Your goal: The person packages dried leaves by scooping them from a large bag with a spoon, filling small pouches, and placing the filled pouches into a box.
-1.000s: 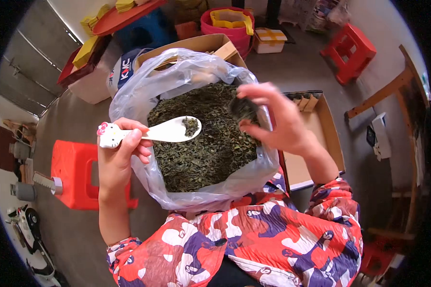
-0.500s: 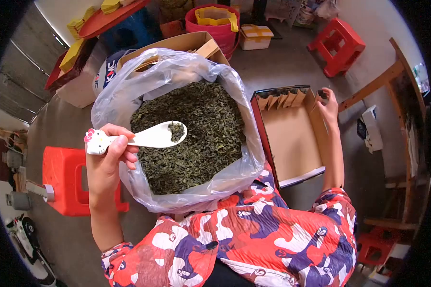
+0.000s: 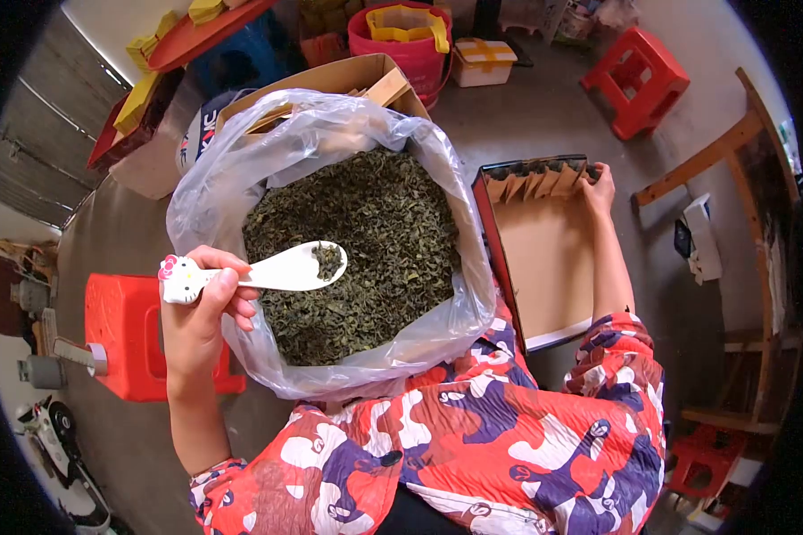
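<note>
My left hand (image 3: 207, 299) is closed on the cat-head handle of a white spoon (image 3: 285, 272), held level over the leaves. A small heap of dark dried leaves lies in its bowl. Below is a big clear plastic bag (image 3: 203, 192), wide open and full of dried green leaves (image 3: 375, 232) that look like tea. At the far right corner of a shallow cardboard box (image 3: 551, 267), my right hand (image 3: 601, 192) has its fingers on a small brown paper bag (image 3: 587, 177), mostly hidden by them. Several leaf-filled paper bags (image 3: 535, 185) stand in a row along the box's far end.
A taller cardboard box (image 3: 388, 87) stands behind the plastic bag. Red stools stand at the left (image 3: 125, 334) and far right (image 3: 638, 85). Beyond are a pink bucket (image 3: 397, 45) and a white lidded box (image 3: 484, 64). A wooden frame (image 3: 696, 169) leans at the right.
My right hand has brought the small paper bag left and into the shallow box's corner, at the end of the row. The spoon has dropped slightly in view, still loaded.
</note>
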The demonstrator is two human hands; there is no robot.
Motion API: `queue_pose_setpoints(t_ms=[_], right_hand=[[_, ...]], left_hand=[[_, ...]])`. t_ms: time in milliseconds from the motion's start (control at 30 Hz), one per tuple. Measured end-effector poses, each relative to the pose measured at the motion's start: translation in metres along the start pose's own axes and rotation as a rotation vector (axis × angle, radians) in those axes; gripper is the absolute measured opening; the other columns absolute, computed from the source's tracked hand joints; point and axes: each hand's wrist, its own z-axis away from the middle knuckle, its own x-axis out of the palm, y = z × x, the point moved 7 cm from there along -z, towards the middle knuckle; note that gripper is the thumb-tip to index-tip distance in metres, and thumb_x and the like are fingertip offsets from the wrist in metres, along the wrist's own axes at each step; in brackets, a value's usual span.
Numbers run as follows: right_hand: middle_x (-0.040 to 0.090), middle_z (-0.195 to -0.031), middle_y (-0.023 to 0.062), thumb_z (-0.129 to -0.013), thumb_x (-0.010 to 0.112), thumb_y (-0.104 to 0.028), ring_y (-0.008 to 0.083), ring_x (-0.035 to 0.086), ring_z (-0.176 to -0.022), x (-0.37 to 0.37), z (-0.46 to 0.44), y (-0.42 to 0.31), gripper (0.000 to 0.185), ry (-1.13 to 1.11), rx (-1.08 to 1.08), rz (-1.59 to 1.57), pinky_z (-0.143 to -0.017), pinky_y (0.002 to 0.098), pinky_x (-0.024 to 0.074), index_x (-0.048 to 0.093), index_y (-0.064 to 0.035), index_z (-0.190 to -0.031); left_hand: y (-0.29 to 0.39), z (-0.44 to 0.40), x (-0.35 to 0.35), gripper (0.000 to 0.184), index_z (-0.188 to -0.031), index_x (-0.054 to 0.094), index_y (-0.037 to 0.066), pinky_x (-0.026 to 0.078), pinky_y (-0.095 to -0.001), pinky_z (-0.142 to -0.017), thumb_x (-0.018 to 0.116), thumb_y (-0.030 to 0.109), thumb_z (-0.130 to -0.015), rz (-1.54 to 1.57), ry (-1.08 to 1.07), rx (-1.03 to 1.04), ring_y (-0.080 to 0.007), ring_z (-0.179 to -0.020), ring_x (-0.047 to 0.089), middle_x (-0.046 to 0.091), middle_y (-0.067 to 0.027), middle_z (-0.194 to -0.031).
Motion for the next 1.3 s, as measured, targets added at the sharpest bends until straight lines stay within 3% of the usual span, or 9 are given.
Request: queue_pose_setpoints(t_ms=[333, 433, 533, 600, 767, 867, 1000, 1200, 1300], right_hand=[[0.063, -0.112, 0.0155, -0.069, 0.079, -0.008, 0.0356, 0.061, -0.108, 0.007, -0.001, -0.006, 0.063, -0.036, 0.003, 0.005, -0.092, 0.0447, 0.0506, 0.054, -0.0118, -0.127], [0.062, -0.117, 0.0144, -0.069, 0.081, -0.006, 0.0287, 0.064, -0.105, 0.011, -0.003, 0.001, 0.071, -0.061, -0.007, 0.043, -0.084, 0.0365, 0.0579, 0.052, -0.0137, -0.133], [0.062, -0.113, 0.0167, -0.069, 0.075, -0.003, 0.0373, 0.061, -0.106, 0.003, 0.001, -0.008, 0.066, -0.039, -0.024, -0.051, -0.093, 0.0453, 0.0504, 0.052, -0.0116, -0.130], [0.063, -0.115, 0.0154, -0.072, 0.069, 0.001, 0.0341, 0.062, -0.106, -0.011, 0.007, -0.023, 0.061, 0.052, -0.073, 0.047, -0.091, 0.0413, 0.0514, 0.054, -0.0107, -0.130], [0.066, -0.119, 0.0085, -0.081, 0.055, 0.010, 0.0192, 0.063, -0.113, -0.056, 0.030, -0.129, 0.044, 0.197, -0.052, -0.379, -0.089, 0.0290, 0.0514, 0.063, -0.0076, -0.121], [0.067, -0.119, 0.0077, -0.084, 0.059, 0.007, 0.0187, 0.063, -0.113, -0.068, 0.034, -0.247, 0.039, 0.037, -0.306, -0.638, -0.091, 0.0308, 0.0519, 0.063, -0.0067, -0.121], [0.066, -0.111, 0.0097, -0.087, 0.065, 0.000, 0.0233, 0.066, -0.102, -0.074, 0.048, -0.390, 0.025, -0.173, -0.732, -0.581, -0.088, 0.0326, 0.0545, 0.068, -0.0056, -0.111], [0.063, -0.109, 0.0066, -0.085, 0.074, -0.010, 0.0217, 0.061, -0.103, -0.026, 0.027, -0.446, 0.029, -0.277, -0.681, -0.594, -0.090, 0.0352, 0.0503, 0.068, -0.0085, -0.114], [0.060, -0.110, 0.0107, -0.079, 0.079, -0.020, 0.0262, 0.060, -0.106, -0.006, 0.018, -0.450, 0.030, -0.385, -0.691, -0.545, -0.092, 0.0378, 0.0495, 0.071, -0.0083, -0.106]], left_hand=[[0.002, 0.000, 0.004, 0.017, -0.101, 0.064, -0.002, 0.054, -0.0220, -0.050, 0.063, 0.015, -0.096, 0.019, -0.034, -0.011, -0.0097, -0.061, 0.065, 0.067, -0.0085, -0.079], [0.002, 0.000, 0.004, 0.017, -0.100, 0.064, -0.002, 0.054, -0.0218, -0.050, 0.063, 0.015, -0.097, 0.023, -0.033, -0.010, -0.0098, -0.061, 0.065, 0.067, -0.0087, -0.079], [0.002, 0.001, 0.004, 0.017, -0.100, 0.064, -0.003, 0.055, -0.0219, -0.051, 0.064, 0.014, -0.096, 0.015, -0.033, 0.000, -0.0097, -0.061, 0.065, 0.068, -0.0089, -0.079], [0.002, 0.000, 0.006, 0.017, -0.100, 0.065, -0.004, 0.055, -0.0220, -0.052, 0.064, 0.013, -0.096, -0.006, -0.039, -0.010, -0.0097, -0.062, 0.065, 0.068, -0.0090, -0.079], [-0.013, -0.007, 0.018, 0.013, -0.100, 0.067, -0.004, 0.056, -0.0232, -0.058, 0.063, 0.008, -0.096, -0.128, -0.133, -0.064, -0.0104, -0.066, 0.067, 0.068, -0.0065, -0.079], [-0.016, -0.014, 0.037, 0.012, -0.095, 0.067, -0.002, 0.055, -0.0243, -0.057, 0.065, 0.009, -0.094, -0.442, -0.223, 0.031, -0.0098, -0.063, 0.067, 0.069, -0.0042, -0.074], [-0.025, -0.022, 0.071, 0.010, -0.094, 0.068, -0.001, 0.055, -0.0286, -0.060, 0.068, 0.008, -0.089, -0.746, -0.350, 0.317, -0.0119, -0.064, 0.069, 0.069, -0.0077, -0.069], [-0.060, -0.043, 0.095, 0.015, -0.098, 0.070, -0.003, 0.057, -0.0281, -0.067, 0.067, 0.008, -0.088, -0.477, -0.463, 0.033, -0.0133, -0.073, 0.073, 0.073, -0.0089, -0.075], [-0.077, -0.047, 0.086, 0.014, -0.100, 0.071, -0.002, 0.058, -0.0273, -0.070, 0.066, 0.007, -0.090, -0.302, -0.396, -0.136, -0.0139, -0.074, 0.074, 0.075, -0.0085, -0.080]])
